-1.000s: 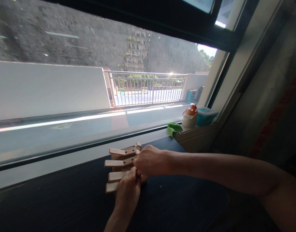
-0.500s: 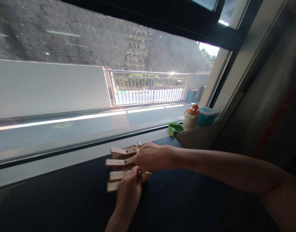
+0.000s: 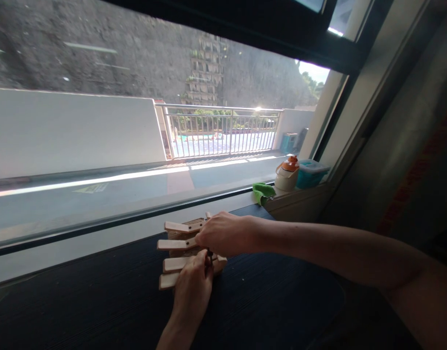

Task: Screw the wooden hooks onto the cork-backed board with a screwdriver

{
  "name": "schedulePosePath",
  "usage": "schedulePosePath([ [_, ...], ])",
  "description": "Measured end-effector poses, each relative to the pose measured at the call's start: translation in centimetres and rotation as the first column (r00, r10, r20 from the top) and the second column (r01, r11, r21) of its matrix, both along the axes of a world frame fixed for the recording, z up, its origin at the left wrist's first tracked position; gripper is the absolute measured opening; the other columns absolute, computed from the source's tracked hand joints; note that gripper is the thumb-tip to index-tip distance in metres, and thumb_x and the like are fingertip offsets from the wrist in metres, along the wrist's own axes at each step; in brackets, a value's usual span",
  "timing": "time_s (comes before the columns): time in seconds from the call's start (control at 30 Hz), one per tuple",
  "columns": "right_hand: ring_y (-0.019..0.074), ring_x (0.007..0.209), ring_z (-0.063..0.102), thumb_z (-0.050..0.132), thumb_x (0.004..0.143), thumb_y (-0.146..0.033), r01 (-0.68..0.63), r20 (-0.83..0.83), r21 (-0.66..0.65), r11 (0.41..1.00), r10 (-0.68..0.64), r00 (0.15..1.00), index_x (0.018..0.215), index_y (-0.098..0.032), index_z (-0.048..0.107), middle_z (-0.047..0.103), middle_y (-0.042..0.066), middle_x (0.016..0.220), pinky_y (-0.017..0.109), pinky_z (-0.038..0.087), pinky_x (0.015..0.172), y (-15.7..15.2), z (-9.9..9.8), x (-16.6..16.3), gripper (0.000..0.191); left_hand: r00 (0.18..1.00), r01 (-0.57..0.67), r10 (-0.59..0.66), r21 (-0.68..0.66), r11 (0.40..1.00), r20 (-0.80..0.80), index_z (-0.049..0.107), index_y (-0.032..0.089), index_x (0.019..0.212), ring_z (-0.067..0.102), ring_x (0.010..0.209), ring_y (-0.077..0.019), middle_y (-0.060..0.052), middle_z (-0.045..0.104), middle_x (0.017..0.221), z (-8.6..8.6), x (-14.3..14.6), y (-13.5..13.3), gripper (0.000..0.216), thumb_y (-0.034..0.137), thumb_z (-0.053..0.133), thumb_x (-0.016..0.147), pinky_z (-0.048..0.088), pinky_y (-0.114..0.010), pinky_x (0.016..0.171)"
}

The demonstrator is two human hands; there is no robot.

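A wooden piece point(image 3: 176, 265) lies on the dark table, with several pale slats sticking out to the left from a rough brown wooden body. Dark round screw heads show on the upper slats. My left hand point(image 3: 194, 279) is closed over the lower slats, thumb and fingertips pressed together at the joint. My right hand point(image 3: 223, 234) reaches across from the right and is closed above the middle of the piece. Between the two hands a short dark shaft point(image 3: 210, 255) stands upright; its top is hidden under the right hand, so I cannot tell what tool it is.
The dark table point(image 3: 80, 296) meets a white window sill point(image 3: 99, 250) at the back. A green cloth point(image 3: 262, 193), a cream bottle with an orange lid point(image 3: 286, 174) and a teal box point(image 3: 311, 175) stand on the right of the sill, against the window glass.
My right hand has shifted slightly left and its wrist has turned a little over the dark shaft. My left hand stays on the lower slats; the whole view has drifted slightly.
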State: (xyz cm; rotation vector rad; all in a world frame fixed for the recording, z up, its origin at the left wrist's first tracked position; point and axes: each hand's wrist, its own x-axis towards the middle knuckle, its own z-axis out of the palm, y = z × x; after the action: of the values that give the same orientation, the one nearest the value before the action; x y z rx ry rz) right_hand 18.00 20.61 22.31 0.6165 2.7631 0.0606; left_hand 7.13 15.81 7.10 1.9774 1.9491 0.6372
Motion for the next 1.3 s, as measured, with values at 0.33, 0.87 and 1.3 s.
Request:
schedulePosePath([
  [0.33, 0.0252, 0.085, 0.067, 0.051, 0.089, -0.028, 0.12, -0.014, 0.049, 0.992, -0.119, 0.993, 0.095, -0.013, 0.07, 0.071, 0.012, 0.087, 0.031, 0.044, 0.06, -0.1, -0.2, 0.2, 0.025, 1.0, 0.005, -0.005, 0.018, 1.0, -0.001, 0.061, 0.018, 0.095, 0.067, 0.086, -0.0211, -0.007, 0.069, 0.09, 0.0, -0.1, 0.0, 0.017, 0.017, 0.045, 0.089, 0.044, -0.029, 0.074],
  [0.87, 0.0249, 0.094, 0.065, 0.047, 0.092, -0.022, 0.132, -0.031, 0.035, 0.991, -0.131, 0.991, 0.092, -0.01, 0.07, 0.071, 0.015, 0.09, 0.03, 0.044, 0.065, -0.4, -0.4, 0.3, 0.026, 1.0, 0.025, -0.025, 0.03, 0.999, -0.008, 0.06, 0.021, 0.095, 0.066, 0.089, -0.0197, -0.005, 0.069, 0.092, -0.1, -0.1, -0.1, 0.017, 0.016, 0.045, 0.089, 0.045, -0.028, 0.076],
  [1.3, 0.0224, 0.088, 0.067, 0.055, 0.085, -0.011, 0.056, 0.011, -0.009, 0.998, -0.056, 0.998, 0.09, -0.011, 0.071, 0.071, 0.013, 0.086, 0.028, 0.044, 0.067, -1.0, 0.3, 0.5, 0.017, 1.0, 0.023, -0.023, 0.031, 0.999, -0.005, 0.059, 0.019, 0.1, 0.065, 0.092, -0.0219, -0.008, 0.068, 0.098, -0.3, -0.1, -0.1, 0.018, 0.014, 0.046, 0.088, 0.045, -0.03, 0.078],
])
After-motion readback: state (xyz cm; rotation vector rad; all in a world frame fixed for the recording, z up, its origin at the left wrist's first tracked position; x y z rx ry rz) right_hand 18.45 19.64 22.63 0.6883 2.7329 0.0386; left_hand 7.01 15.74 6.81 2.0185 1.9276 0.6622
